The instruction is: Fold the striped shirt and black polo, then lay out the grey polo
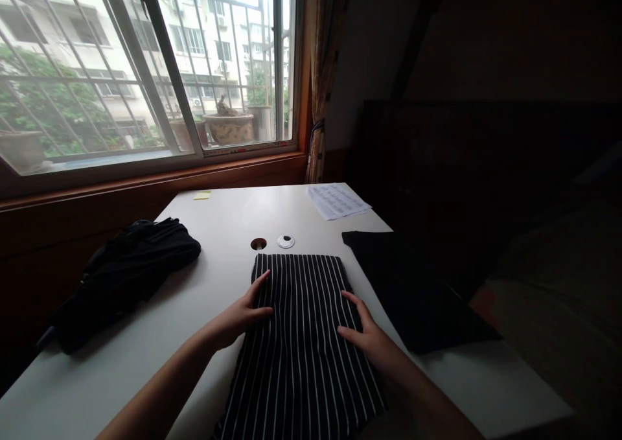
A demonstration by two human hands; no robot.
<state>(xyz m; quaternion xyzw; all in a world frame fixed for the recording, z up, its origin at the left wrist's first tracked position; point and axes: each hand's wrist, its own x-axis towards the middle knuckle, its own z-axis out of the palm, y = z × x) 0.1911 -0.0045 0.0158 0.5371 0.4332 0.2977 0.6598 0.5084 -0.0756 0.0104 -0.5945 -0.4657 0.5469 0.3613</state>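
A folded black cloth with thin white stripes [304, 349] lies lengthwise on the white table, its near end running out of the bottom of the view. My left hand [247, 310] rests at its left edge, thumb and forefinger spread apart on top of the fabric. On the opposite edge, my right hand [364, 326] touches the cloth in much the same way, its thumb and forefinger also apart. The other fingers of both hands are mostly hidden.
On the white table [228, 213], a black bundle of cloth [131, 271] lies left and a flat dark cloth [413, 291] right. Farther back are printed papers [337, 200], yellow notes [201, 195], a round hole [258, 244] and a white cap [286, 241]. A barred window stands behind.
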